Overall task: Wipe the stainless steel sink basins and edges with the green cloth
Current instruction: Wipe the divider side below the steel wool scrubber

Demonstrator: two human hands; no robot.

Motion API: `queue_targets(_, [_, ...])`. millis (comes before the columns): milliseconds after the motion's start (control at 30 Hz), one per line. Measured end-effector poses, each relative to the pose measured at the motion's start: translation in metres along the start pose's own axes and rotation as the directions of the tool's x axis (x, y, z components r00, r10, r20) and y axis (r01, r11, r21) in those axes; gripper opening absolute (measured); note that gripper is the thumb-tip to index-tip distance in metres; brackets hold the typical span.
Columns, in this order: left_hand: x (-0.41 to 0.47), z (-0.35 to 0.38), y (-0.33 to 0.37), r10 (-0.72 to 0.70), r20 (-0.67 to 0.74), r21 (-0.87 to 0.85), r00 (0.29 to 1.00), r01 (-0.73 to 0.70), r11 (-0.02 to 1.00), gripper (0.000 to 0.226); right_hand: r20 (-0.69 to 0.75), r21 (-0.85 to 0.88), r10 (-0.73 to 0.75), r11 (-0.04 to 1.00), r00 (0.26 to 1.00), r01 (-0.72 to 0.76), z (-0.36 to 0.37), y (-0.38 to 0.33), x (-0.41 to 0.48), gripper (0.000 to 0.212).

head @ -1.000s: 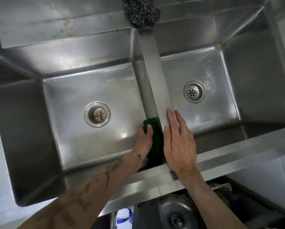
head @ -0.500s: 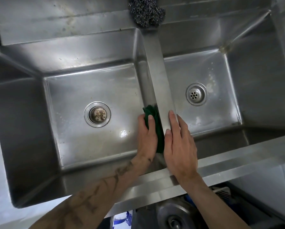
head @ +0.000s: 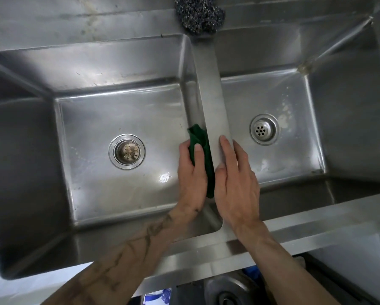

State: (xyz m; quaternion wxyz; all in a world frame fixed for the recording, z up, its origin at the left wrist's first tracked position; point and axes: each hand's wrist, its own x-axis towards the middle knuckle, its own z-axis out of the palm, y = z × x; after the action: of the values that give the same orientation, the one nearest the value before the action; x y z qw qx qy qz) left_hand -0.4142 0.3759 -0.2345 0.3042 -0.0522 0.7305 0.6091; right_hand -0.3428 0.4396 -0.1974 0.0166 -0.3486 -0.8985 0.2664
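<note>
The double stainless steel sink [head: 206,256] fills the view, with a left basin [head: 118,190] and a right basin [head: 272,95]. My left hand [head: 191,175] reaches into the left basin and holds the dark green cloth [head: 201,137] against the divider's left wall. The thumb lies over the cloth, and part of the cloth is hidden behind the hand. My right hand [head: 235,181] rests flat on top of the divider [head: 211,89], fingers straight and pointing away from me.
A steel wool scourer [head: 199,15] sits on the back ledge at the divider's far end. Each basin has a round drain: the left drain [head: 127,151] and the right drain [head: 264,128]. White residue marks the right basin floor. Pots show below the front rim.
My left hand has slid the green cloth along the divider wall, away from the front edge. My right hand has stayed on the divider top.
</note>
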Motion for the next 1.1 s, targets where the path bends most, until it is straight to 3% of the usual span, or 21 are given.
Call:
queue_targets(100, [0.011, 0.003, 0.004, 0.064, -0.024, 0.003, 0.998, -0.064, 0.998, 0.015, -0.001, 0.001, -0.002, 1.0, 1.0, 0.002, 0.0, 0.001, 0.001, 0.055])
queue_targets(267, [0.041, 0.008, -0.015, -0.147, -0.025, 0.138, 0.989, 0.149, 0.979, 0.018, 0.014, 0.012, -0.009, 1.0, 1.0, 0.008, 0.0, 0.0, 0.002, 0.055])
queue_targets(433, [0.035, 0.006, 0.025, 0.097, -0.057, -0.025, 0.994, -0.099, 0.995, 0.014, 0.004, 0.048, -0.013, 0.999, 1.0, 0.013, -0.002, -0.002, 0.003, 0.055])
queue_targets(500, [0.04, 0.007, 0.031, 0.148, -0.07, -0.015, 0.987, -0.149, 0.989, 0.014, 0.006, 0.049, -0.007, 0.999, 1.0, 0.007, -0.003, -0.003, 0.003, 0.055])
queue_targets(600, [0.061, 0.011, 0.004, 0.05, -0.056, 0.066, 0.997, -0.046, 0.997, 0.012, 0.009, 0.044, -0.005, 0.999, 1.0, 0.004, -0.003, -0.004, 0.002, 0.055])
queue_targets(700, [0.078, 0.012, -0.025, -0.119, -0.048, 0.17, 0.992, 0.126, 0.977, 0.026, 0.011, 0.04, -0.009, 0.999, 1.0, 0.009, -0.002, -0.002, 0.002, 0.055])
queue_targets(767, [0.08, 0.013, -0.028, -0.14, -0.046, 0.209, 0.989, 0.146, 0.967, 0.032, 0.016, 0.045, -0.007, 0.999, 1.0, 0.007, -0.002, -0.002, 0.002, 0.055])
queue_targets(967, [0.068, 0.012, 0.023, 0.228, -0.11, 0.058, 0.967, -0.223, 0.973, 0.014, 0.019, 0.016, 0.008, 1.0, 1.0, -0.008, -0.003, -0.004, 0.002, 0.056])
queue_targets(1033, [0.078, 0.014, 0.021, 0.245, -0.116, 0.066, 0.963, -0.238, 0.969, 0.012, 0.021, 0.009, 0.009, 1.0, 1.0, -0.01, -0.004, -0.005, 0.002, 0.056])
queue_targets(1100, [0.095, 0.017, 0.007, 0.134, -0.106, 0.097, 0.985, -0.124, 0.988, 0.016, 0.028, 0.001, 0.015, 1.0, 1.0, -0.015, -0.004, -0.004, 0.002, 0.057])
